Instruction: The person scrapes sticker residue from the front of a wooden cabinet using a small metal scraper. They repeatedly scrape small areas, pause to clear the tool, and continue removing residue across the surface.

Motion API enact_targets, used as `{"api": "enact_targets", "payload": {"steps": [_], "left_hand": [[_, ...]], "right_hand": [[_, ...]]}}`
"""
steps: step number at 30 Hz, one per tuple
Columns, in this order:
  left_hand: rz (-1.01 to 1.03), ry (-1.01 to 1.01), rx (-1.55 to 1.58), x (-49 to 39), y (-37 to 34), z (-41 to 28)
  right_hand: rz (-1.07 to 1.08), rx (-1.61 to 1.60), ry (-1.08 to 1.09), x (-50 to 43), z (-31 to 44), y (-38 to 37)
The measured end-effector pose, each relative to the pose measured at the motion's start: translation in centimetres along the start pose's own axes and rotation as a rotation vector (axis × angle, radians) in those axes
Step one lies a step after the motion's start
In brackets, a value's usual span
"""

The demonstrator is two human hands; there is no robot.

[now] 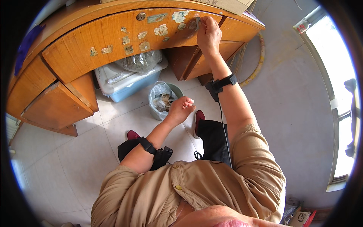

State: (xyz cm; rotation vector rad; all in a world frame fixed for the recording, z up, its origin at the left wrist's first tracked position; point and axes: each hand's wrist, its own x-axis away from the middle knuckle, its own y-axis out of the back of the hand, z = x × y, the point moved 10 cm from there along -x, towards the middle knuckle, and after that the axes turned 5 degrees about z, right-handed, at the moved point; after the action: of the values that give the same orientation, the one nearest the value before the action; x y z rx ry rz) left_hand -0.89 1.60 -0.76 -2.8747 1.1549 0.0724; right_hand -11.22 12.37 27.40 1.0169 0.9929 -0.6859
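My right hand point(209, 33) is raised to the front of a wooden desk drawer point(113, 28), its fingers closed on a small flat grey piece point(197, 23) held against the wood; whether this is a blade or a scraper I cannot tell. Torn sticker remnants point(161, 30) dot the drawer front, left of that hand, below and beside a round lock point(141, 16). Lower down, my left hand point(181, 110) hovers by a lined waste bin point(178, 90), fingers partly curled, with nothing clearly seen in it. Scraps point(162, 101) lie inside the bin.
Beneath the desk stands a blue plastic storage box point(124, 92) with a white lid and a clear plastic bag point(143, 61) on top. A cabinet door point(58, 106) juts out at left. A cardboard box point(224, 5) rests on the desktop. A window point(331, 93) is at right.
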Motion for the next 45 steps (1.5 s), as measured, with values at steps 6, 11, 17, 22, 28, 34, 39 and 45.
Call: {"api": "enact_targets", "payload": {"steps": [6,11,17,22,28,34,39,45], "left_hand": [[0.019,-0.014,-0.024,0.2,0.0,-0.1],[0.025,-0.014,-0.026,0.1,-0.1,0.1],[0.02,-0.01,-0.033,-0.1,-0.3,0.6],[0.022,0.007,0.024,-0.2,-0.5,0.8],[0.034,-0.013,0.004,-0.3,-0.4,0.8],[0.033,-0.016,0.033,0.0,-0.4,0.7],[0.004,-0.018,0.002,0.3,0.0,0.3],[0.038,0.024,-0.017,0.2,-0.3,0.1]], "right_hand": [[0.063,0.138,0.104,-0.6,1.1,-0.4],[0.082,0.051,-0.015,-0.4,-0.2,-0.6],[0.069,-0.006,-0.041,0.7,0.0,-0.6],[0.18,0.048,0.039,1.9,1.7,-1.5],[0.052,0.138,0.127,-0.2,1.8,0.3],[0.079,0.199,0.175,-0.2,2.0,-0.5],[0.068,0.18,0.176,-0.3,2.0,-0.4],[0.106,0.148,0.164,1.7,2.7,-1.5]]}}
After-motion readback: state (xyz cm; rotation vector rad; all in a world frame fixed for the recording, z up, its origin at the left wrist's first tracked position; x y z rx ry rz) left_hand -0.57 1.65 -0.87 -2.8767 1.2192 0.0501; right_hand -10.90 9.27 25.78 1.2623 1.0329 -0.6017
